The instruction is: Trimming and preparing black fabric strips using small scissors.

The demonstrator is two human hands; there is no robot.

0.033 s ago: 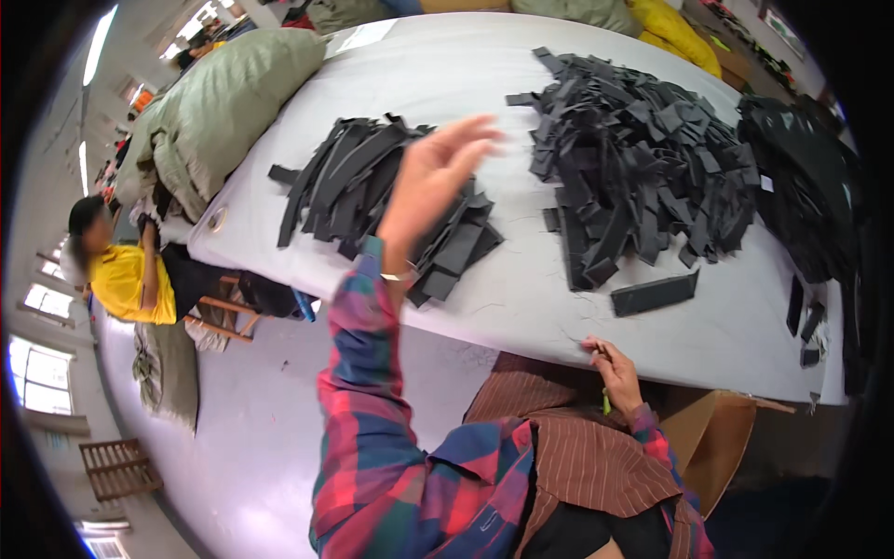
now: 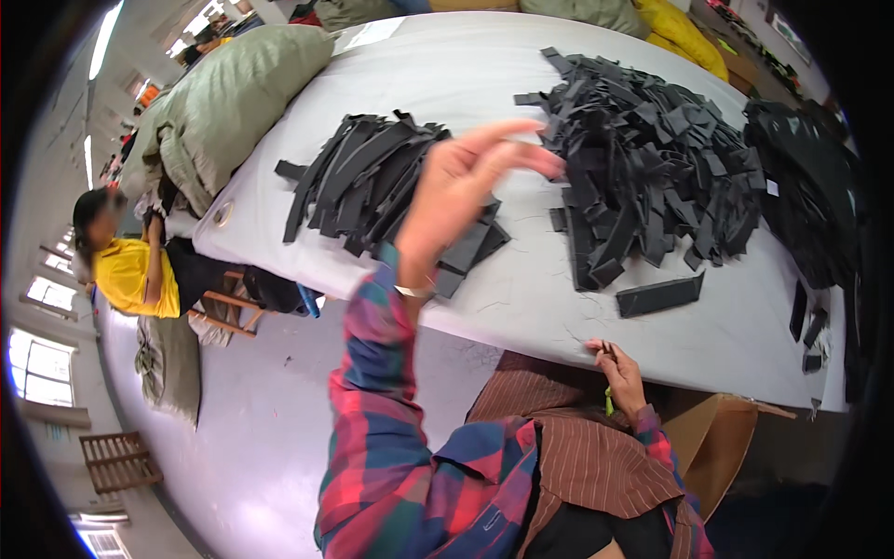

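Observation:
My left hand (image 2: 456,191) is raised over the table between two heaps of dark grey fabric strips. Its fingers stretch out to the right, slightly blurred, with nothing visible in them. Behind and below it lies the smaller heap of strips (image 2: 358,182). The larger heap of strips (image 2: 643,158) is just past its fingertips. My right hand (image 2: 622,377) rests at the table's near edge, fingers curled round a small dark thing that I cannot make out. A yellow-green bit (image 2: 609,402) shows below its palm. One single strip (image 2: 659,296) lies flat beyond this hand.
The white table (image 2: 521,317) fills the middle. Black plastic material (image 2: 805,186) lies at its right end, a stuffed green sack (image 2: 237,102) at its far left. An open cardboard box (image 2: 722,438) stands under the near edge. A person in yellow (image 2: 140,275) sits at the left.
My left hand has moved right, away from the smaller heap and toward the larger one. My right hand has stayed nearly still at the table's edge.

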